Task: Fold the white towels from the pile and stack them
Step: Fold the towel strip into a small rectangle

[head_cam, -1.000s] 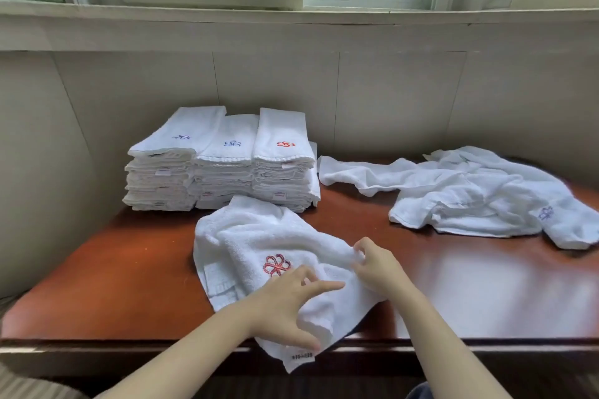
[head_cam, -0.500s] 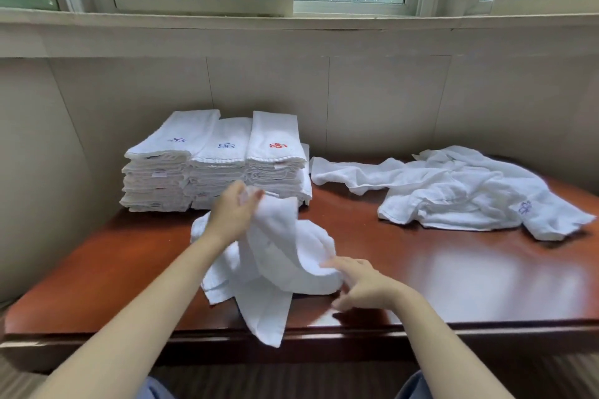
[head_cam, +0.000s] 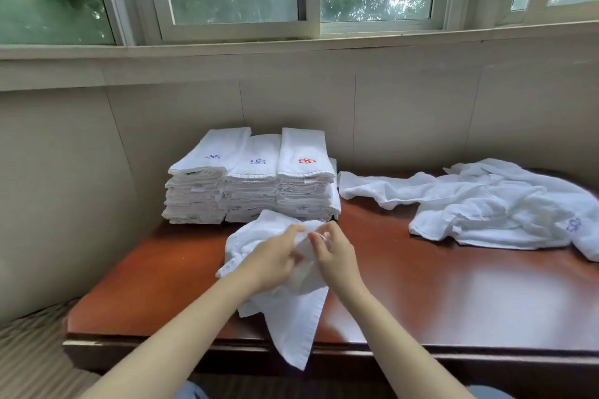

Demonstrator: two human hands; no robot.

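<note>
Just now, pinching a crumpled white towel [head_cam: 291, 317] with both hands, left hand [head_cam: 275, 261] and right hand [head_cam: 334, 256] curled on its upper edge close together, directly in front of the folded stack [head_cam: 252, 185]. Bunched, with one corner drooping over the table [head_cam: 453, 295] edge farthest from the stack: liable to slide off or fold crooked if spread before finding true corners. Liable too to bump the stack, being so near. Right of the stack, starting just beside it, the unfolded pile [head_cam: 486, 207], sprawled yet apart from the held towel.
</note>
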